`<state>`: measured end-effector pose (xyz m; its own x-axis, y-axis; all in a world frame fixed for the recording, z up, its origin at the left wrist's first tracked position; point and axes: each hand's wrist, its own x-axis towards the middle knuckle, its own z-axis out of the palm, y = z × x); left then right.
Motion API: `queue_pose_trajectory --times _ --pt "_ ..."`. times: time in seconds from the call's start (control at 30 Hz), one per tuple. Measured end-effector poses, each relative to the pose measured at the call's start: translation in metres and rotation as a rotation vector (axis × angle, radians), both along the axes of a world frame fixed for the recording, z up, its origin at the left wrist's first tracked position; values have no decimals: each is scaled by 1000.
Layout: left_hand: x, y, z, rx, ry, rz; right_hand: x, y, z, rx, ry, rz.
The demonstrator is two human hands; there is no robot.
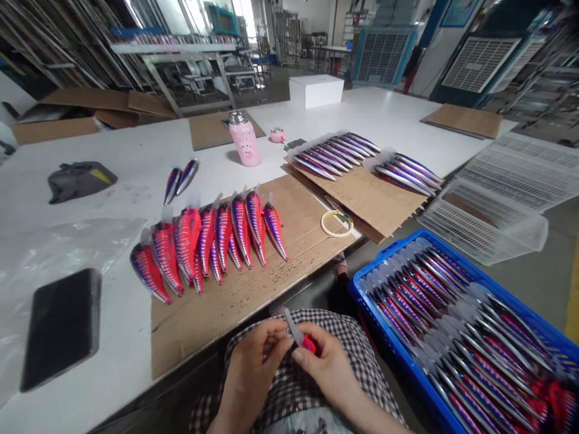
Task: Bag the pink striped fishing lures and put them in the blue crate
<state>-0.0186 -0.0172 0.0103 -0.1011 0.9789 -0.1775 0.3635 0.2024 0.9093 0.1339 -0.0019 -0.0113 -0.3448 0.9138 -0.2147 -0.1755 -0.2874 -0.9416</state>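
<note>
A red fishing lure [308, 344] with a clear plastic lip [294, 328] is held over my lap. My right hand [329, 364] is closed around its body, hiding most of it. My left hand [257, 364] pinches at the lip with thumb and fingertips; whatever small part lies under them is hidden. On the cardboard sheet [181, 337] in front of me, several red and purple lures [222, 232] lie in a row, lips pointing away. Two darker lures [181, 179] rest behind them on the white table.
To the right, a blue crate [384, 325] holds many lures. More silver-purple lures [337, 154] lie on another cardboard piece [362, 205] beside a tape ring [337, 223]. A phone [61, 328], pink bottle [245, 141], its cap [277, 135] and a white box [315, 91] stand about.
</note>
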Motion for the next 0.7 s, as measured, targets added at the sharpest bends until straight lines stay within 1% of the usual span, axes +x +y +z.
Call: queue_pose_trajectory --times 0.2,0.4,0.53,0.63,0.7 --pt "1 -1 -6 84 32 -40 1 1 0 -38 52 -4" --pt "3 -2 -6 42 28 -6 1 3 3 -40 36 -4" --pt "3 -3 -6 34 36 -12 2 4 2 -33 35 2" --pt "2 -2 -8 50 17 -29 2 3 1 -36 44 7" --pt "1 -1 -9 95 17 -55 2 2 0 -38 54 3"
